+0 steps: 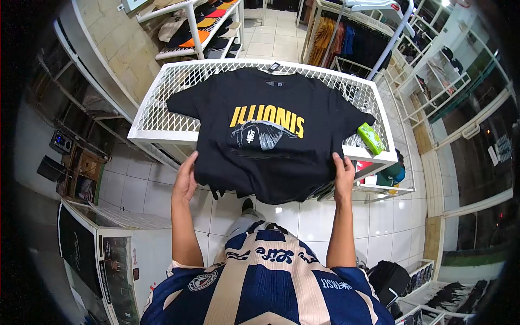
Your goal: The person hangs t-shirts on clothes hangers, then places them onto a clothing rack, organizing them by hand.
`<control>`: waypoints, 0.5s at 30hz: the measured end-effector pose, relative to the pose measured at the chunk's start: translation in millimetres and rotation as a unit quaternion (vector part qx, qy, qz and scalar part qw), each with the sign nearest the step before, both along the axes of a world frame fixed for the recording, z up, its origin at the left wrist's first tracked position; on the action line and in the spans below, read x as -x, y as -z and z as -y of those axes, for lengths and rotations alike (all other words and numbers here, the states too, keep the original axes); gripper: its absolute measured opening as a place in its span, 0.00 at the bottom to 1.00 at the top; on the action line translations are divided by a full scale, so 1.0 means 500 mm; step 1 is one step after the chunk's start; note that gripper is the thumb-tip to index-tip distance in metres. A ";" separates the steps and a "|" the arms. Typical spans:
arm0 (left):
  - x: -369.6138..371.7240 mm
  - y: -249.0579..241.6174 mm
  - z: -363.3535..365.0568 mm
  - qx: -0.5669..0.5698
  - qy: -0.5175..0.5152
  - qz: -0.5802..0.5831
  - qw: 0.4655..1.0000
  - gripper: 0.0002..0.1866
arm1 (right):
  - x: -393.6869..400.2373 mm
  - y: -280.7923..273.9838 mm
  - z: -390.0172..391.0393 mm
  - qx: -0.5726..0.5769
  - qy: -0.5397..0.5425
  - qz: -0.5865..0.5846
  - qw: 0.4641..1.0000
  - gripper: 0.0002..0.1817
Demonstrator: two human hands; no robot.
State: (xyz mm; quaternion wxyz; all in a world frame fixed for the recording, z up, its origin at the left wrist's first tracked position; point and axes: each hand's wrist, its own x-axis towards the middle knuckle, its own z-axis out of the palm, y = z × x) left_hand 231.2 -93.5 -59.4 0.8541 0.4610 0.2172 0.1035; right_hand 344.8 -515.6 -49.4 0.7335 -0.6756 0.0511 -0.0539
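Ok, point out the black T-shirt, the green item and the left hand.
Black T-shirt (266, 136): head view, on its printed front.
Green item (370, 138): head view, on its upper face.
Left hand (186, 181): head view, middle of the hand.

Clothing shop – caps on white shelving (189, 27), garments on hanging rack (346, 40), etc.
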 end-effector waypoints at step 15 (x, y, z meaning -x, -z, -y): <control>-0.192 -0.121 -0.009 0.138 0.123 0.110 0.977 0.20 | -0.189 -0.080 -0.030 -0.154 -0.039 -0.072 0.985 0.13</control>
